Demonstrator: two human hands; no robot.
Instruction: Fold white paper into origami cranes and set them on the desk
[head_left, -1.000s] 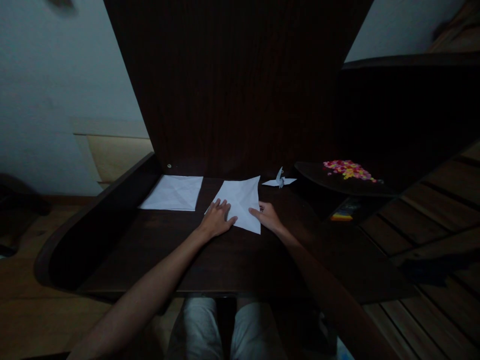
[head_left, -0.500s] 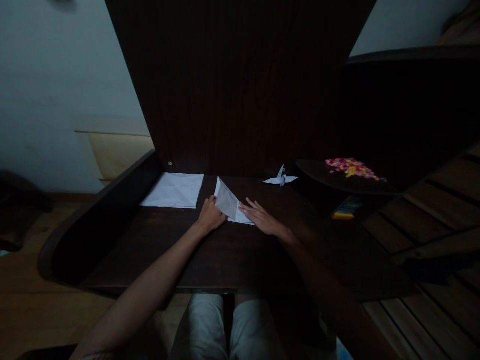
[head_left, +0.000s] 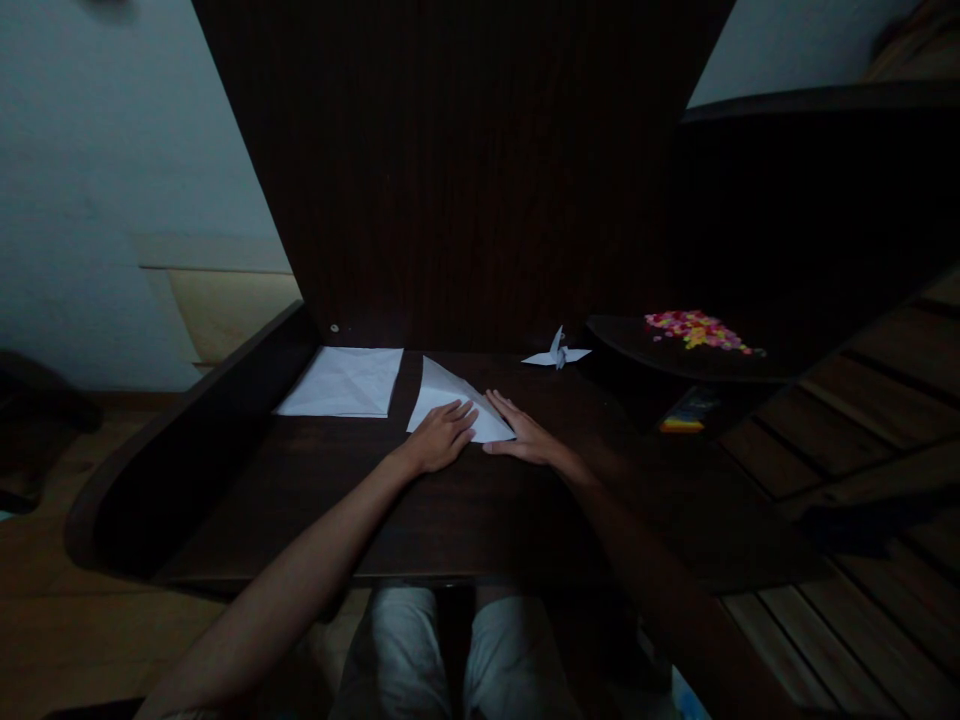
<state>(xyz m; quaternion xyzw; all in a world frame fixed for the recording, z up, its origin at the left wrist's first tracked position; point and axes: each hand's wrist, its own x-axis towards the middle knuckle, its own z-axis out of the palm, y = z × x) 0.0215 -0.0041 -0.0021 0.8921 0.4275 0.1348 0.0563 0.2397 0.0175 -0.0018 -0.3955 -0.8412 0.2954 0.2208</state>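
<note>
A white sheet of paper, folded into a roughly triangular shape, lies on the dark wooden desk. My left hand rests flat on its near part with the fingers stretched over the surface. At the right corner of the paper is my right hand, its thumb and fingers spread along the two edges. Behind my right hand a folded paper crane stands near the back panel. To the left lies a stack of white paper squares with crease lines.
On a raised dark shelf at the right is a pile of small pink, red and yellow pieces. Below it sits a small box with a yellow and orange edge. A raised side board bounds the desk at the left.
The raised flap of the paper has come down flat into a triangle. My left hand has moved right and on top of it; my right hand has opened around the right corner.
</note>
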